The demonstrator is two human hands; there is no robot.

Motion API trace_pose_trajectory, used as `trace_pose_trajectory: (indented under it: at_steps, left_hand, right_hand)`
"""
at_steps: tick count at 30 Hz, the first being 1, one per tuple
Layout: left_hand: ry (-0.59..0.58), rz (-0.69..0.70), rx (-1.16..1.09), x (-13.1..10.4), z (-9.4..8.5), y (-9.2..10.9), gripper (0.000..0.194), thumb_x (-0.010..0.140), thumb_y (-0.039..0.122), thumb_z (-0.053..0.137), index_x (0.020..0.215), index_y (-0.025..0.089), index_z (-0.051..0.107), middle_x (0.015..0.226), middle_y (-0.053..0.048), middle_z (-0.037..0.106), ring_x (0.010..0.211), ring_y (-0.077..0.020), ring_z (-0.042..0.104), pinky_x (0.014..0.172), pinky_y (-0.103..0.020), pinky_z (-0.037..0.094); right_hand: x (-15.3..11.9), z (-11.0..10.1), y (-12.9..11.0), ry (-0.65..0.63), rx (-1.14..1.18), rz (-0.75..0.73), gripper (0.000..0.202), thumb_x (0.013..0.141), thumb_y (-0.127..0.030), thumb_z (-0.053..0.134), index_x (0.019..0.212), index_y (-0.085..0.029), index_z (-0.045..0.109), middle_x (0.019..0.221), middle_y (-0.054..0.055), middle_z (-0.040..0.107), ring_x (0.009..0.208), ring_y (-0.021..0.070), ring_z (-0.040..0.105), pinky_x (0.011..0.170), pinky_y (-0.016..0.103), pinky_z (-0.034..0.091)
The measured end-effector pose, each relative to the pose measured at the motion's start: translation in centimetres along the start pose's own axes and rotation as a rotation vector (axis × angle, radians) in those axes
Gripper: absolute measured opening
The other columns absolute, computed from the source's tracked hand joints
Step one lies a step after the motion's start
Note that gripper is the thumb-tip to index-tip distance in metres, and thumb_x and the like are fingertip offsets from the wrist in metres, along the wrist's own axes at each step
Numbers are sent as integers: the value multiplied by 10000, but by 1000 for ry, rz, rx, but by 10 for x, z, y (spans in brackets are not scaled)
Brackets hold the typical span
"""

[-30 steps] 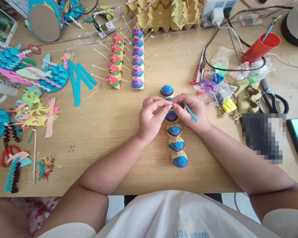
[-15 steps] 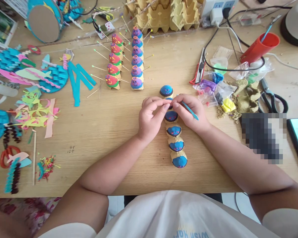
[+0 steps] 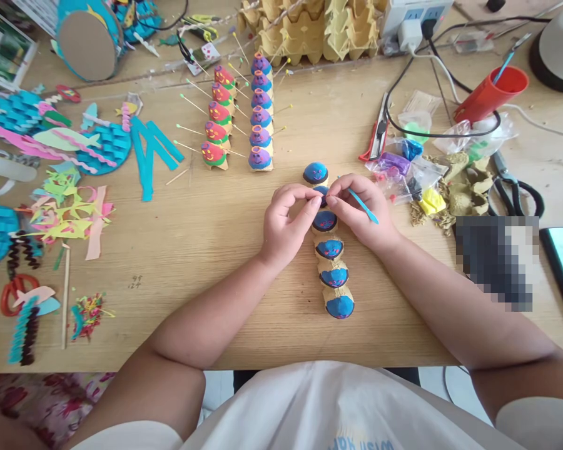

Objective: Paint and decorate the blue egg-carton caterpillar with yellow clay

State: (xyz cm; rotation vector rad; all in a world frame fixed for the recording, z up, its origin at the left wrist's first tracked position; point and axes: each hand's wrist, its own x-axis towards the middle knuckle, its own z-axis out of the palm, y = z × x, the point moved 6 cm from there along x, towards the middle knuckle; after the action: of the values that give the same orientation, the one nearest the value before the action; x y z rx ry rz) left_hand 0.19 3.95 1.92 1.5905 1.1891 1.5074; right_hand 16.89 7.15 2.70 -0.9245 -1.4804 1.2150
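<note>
Egg-carton caterpillar (image 3: 331, 256) lies lengthwise before the person; left hand (image 3: 286, 222) pinches its second segment steady, right hand (image 3: 363, 209) grips a blue modelling tool (image 3: 363, 208) there.

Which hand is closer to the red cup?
Right. The right hand, holding a blue tool, is below-left of the red cup; the left hand is farther left.

Pale wood-grain bench (image 3: 206, 250) across nearly the whole view, lit evenly and brightly — soft shadows only. Along the far edge, a white power strip (image 3: 415, 14) with plugs and black cables trailing off. At the far right corner, the rounded grey base of a lamp (image 3: 560, 47). Below the near edge, a strip of pink floral-patterned floor covering (image 3: 70, 394) — partly hidden.
</note>
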Motion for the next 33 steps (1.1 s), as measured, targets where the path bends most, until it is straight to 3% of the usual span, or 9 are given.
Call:
trace_pose_trajectory:
  at_steps: [4, 10, 16, 20, 24, 33]
  left_hand:
    - [0, -16, -22, 0, 0, -4, 272, 1047, 530, 722, 1003, 265, 767, 1045, -46, 779, 1061, -198, 739, 1021, -371, 585]
    - [-2, -49, -115, 0, 2, -8, 260, 1024, 515, 763, 993, 257, 756, 1024, -29, 762, 1022, -172, 713, 998, -336, 571]
    - [32, -117, -220, 2, 2, -3, 271, 1015, 498, 784, 951, 236, 784, 961, -19, 764, 962, -140, 716, 926, -274, 580]
    - [29, -124, -218, 4, 2, -1, 292, 1028, 517, 760, 967, 236, 811, 1002, -35, 803, 1021, -162, 749, 969, -295, 596]
    - [27, -138, -200, 4, 2, -4, 320, 1020, 552, 757, 976, 240, 821, 1020, -42, 814, 1039, -179, 756, 985, -316, 608]
    - [39, -139, -244, 3, 2, -8, 306, 1040, 548, 733, 1002, 264, 841, 1056, -33, 822, 1086, -179, 761, 1029, -326, 604]
  right_hand:
    - [0, -1, -1, 3, -13, 10, 535, 796, -736, 887, 854, -264, 642, 782, -8, 634, 688, 156, 524, 626, 320, 453]
    - [-2, -3, -2, -10, -31, -64, 471, 945, -658, 760, 777, -241, 619, 760, -5, 631, 718, 163, 560, 704, 347, 463]
    - [-2, -3, -3, 1, -38, -78, 499, 1001, -628, 704, 708, -227, 655, 679, -1, 637, 651, 146, 556, 650, 323, 467]
    - [-2, -2, -8, 14, -53, -69, 484, 989, -679, 709, 831, -226, 771, 762, 27, 730, 717, 167, 649, 709, 329, 564]
    - [-3, -2, -8, 20, -42, -28, 435, 938, -665, 787, 883, -234, 786, 882, 53, 807, 819, 196, 726, 770, 344, 620]
    - [-2, 0, -7, 29, -34, -15, 502, 873, -712, 834, 830, -231, 700, 769, -3, 690, 641, 123, 546, 601, 298, 458]
